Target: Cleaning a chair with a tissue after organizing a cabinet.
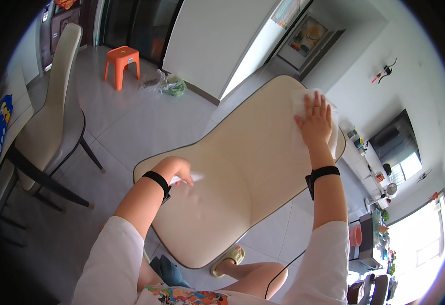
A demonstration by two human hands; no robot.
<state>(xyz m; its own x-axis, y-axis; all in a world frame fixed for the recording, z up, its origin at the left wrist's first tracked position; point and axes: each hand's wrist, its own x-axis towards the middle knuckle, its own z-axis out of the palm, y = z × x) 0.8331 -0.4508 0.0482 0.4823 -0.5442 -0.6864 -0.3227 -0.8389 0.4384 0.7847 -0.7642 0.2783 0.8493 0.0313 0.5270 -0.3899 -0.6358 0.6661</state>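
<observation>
A beige upholstered dining chair [222, 164] with a dark edge piping lies before me, its seat at the lower left and its backrest towards the upper right. My right hand [316, 122], fingers spread, presses flat on a thin white wipe [300, 100] at the top of the backrest. Over the seat, my left hand [180, 171] is bent down and holds a white crumpled wipe [196, 177], partly hidden by the hand. Both wrists wear black bands.
At the left stand another beige chair [50, 126] and a table edge with a blue wipes packet [0, 129]. An orange plastic stool [122, 61] and a plastic bag of greens [174, 85] are on the tiled floor. My slippered foot [230, 261] is beside the seat.
</observation>
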